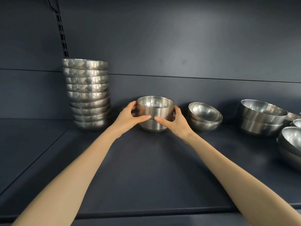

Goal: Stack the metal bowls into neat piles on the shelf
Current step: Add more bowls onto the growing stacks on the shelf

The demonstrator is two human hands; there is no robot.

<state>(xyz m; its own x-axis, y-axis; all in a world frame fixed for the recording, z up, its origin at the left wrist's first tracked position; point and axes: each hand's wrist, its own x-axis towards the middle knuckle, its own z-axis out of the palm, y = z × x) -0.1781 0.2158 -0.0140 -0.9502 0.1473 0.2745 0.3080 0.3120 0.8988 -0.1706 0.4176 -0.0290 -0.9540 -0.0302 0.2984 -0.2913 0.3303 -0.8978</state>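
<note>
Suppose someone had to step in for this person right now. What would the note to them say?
Left hand and right hand both clasp the top straight-sided steel bowl, nested on another mid-shelf.
Tall pile of round steel bowls stands at the left, leaning slightly.
Tilted bowl pair, straight-sided bowl pair and loose bowls at the right edge wait to the right.
Left to do: gather those into neat piles on the dark shelf.

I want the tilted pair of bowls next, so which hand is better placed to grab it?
Right, probably. The right hand sits beside the tilted pair; the left hand is on the far side of the held bowls, nearer the tall stack.
</note>
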